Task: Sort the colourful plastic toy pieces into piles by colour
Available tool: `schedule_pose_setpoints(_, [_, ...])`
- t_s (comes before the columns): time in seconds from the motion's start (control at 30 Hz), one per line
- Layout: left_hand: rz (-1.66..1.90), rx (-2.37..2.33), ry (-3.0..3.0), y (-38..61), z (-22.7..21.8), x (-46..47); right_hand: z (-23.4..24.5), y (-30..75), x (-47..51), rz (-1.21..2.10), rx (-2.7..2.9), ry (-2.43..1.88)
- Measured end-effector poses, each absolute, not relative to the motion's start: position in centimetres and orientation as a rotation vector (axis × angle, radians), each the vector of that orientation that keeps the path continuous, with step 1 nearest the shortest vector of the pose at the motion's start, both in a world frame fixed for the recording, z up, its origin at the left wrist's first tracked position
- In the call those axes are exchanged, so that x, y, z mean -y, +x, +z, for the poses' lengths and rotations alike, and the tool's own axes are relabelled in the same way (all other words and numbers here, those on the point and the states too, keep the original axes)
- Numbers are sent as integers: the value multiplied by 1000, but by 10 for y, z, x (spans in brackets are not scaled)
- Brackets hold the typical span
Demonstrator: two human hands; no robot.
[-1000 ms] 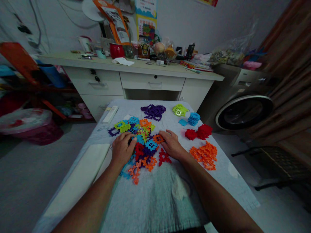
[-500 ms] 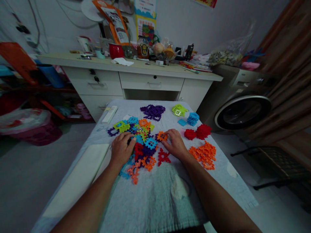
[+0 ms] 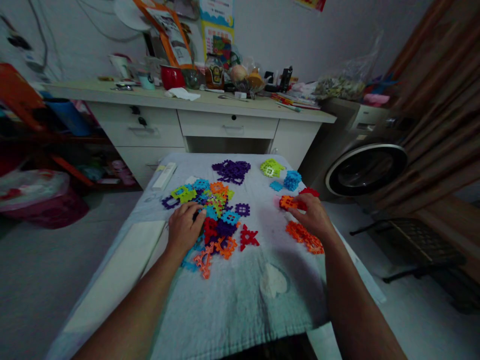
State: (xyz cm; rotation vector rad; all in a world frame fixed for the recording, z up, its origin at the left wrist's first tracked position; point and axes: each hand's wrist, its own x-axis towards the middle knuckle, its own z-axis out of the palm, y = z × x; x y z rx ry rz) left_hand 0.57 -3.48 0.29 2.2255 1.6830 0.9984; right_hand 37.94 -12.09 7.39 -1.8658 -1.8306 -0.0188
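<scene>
My right hand (image 3: 312, 214) pinches an orange plastic building piece (image 3: 287, 202), squarish with a window-like grid, above the table's right side. Under and behind that hand are red pieces (image 3: 309, 192), partly hidden, and a heap of orange pieces (image 3: 304, 237). My left hand (image 3: 184, 226) rests at the left edge of a mixed pile of interlocking pieces (image 3: 221, 216), thumb apart from the fingers, with no piece visibly gripped. A purple square piece (image 3: 242, 209) and a red star-like piece (image 3: 248, 238) lie just right of the pile.
Sorted heaps of purple (image 3: 231, 171), yellow-green (image 3: 271, 168) and blue pieces (image 3: 292, 180) lie toward the back of the cloth-covered table (image 3: 225, 310). A white strip-shaped object (image 3: 165, 176) sits at the left edge. Beyond stand a drawer desk (image 3: 225, 125) and a washing machine (image 3: 360, 150).
My right hand has carried the orange piece rightward from the mixed pile to beside the red pieces, uncovering a purple square piece. My left hand has stayed at the pile. The view has shifted slightly.
</scene>
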Motion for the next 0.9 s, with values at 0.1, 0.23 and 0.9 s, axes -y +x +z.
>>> schedule_pose_setpoints(0.1, [1003,-1691,2228,5,0,33,72,402,143,-66,1819,-1920])
schedule_pose_setpoints(0.23, [1002,-1687,2232,5,0,32,61,419,168,-102,1821,-1999])
schedule_pose_setpoints(0.9, [997,-1697,2245,6,0,32,39,426,198,-131,1753,-2100])
